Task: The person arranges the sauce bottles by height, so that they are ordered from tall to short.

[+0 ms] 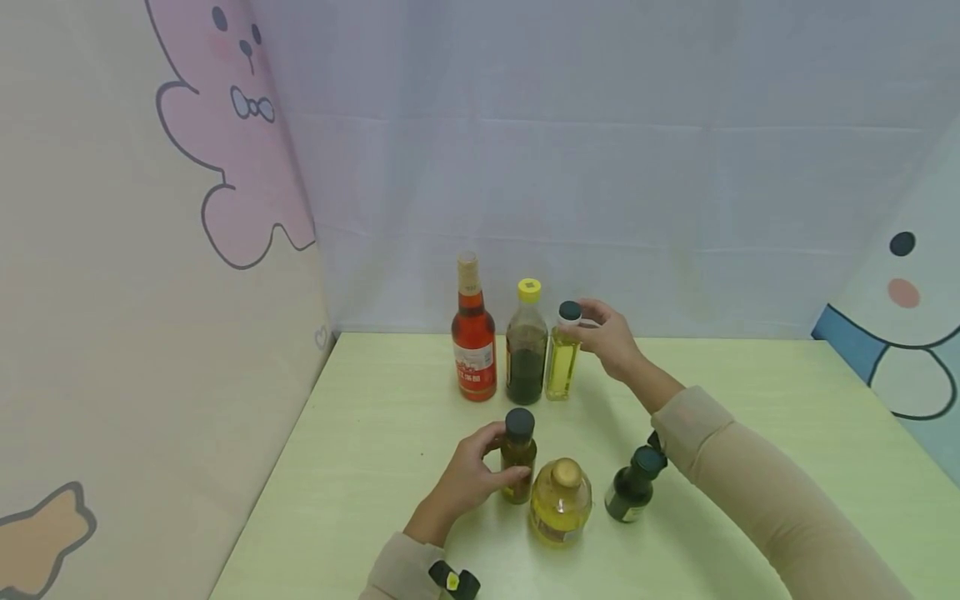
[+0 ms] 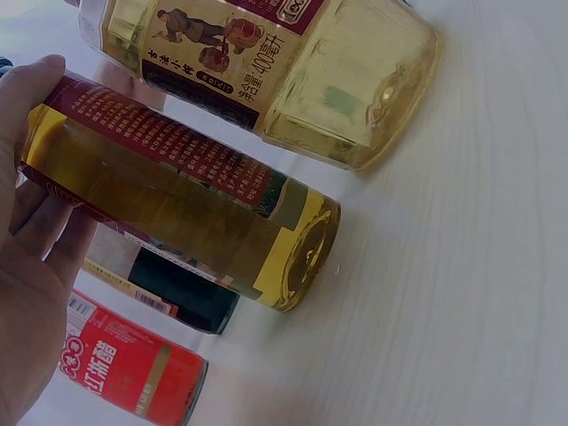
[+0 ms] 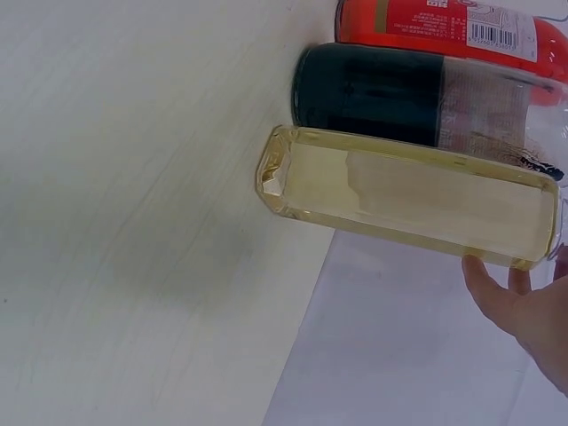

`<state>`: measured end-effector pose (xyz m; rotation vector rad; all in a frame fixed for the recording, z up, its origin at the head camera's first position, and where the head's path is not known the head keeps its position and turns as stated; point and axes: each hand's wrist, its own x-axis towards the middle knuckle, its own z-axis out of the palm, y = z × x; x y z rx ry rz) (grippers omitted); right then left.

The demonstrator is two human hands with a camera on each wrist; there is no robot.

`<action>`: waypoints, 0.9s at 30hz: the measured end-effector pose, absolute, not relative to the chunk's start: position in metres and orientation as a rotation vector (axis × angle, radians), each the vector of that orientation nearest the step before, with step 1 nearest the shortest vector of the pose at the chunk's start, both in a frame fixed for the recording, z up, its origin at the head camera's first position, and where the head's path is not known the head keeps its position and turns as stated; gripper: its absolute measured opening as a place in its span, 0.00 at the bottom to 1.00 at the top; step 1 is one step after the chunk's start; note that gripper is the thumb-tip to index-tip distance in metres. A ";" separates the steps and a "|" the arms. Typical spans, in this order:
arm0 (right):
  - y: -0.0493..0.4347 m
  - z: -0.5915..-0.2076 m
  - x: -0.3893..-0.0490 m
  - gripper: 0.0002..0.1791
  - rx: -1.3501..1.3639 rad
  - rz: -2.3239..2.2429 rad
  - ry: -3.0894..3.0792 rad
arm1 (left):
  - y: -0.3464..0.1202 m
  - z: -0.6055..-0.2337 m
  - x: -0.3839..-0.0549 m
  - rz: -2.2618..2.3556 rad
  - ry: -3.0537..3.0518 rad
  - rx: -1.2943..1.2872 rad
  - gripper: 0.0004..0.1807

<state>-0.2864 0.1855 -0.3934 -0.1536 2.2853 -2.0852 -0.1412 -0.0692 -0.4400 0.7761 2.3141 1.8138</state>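
- Right sleeve, nearest.
- Left hand curled round the amber bottle, beside the round bottle.
- Right hand pinching the slim bottle beside the dark bottle.
- Step seemingly two-handed bottle handling; next move calls for steady grips.

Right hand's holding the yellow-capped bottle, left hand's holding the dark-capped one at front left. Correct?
Not the yellow-capped bottle: in the head view, the right hand holds the slim dark-capped bottle beside it. The left hand holds the front-left bottle.
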 end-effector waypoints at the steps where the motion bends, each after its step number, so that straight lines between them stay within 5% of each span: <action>1: 0.186 -0.394 -0.287 0.32 -0.160 -2.081 2.290 | -0.069 -0.440 -0.141 1.814 2.314 0.777 0.24; 27: 0.214 -0.403 -0.263 0.35 -0.282 -2.049 2.221 | -0.069 -0.440 -0.141 1.812 2.323 0.797 0.25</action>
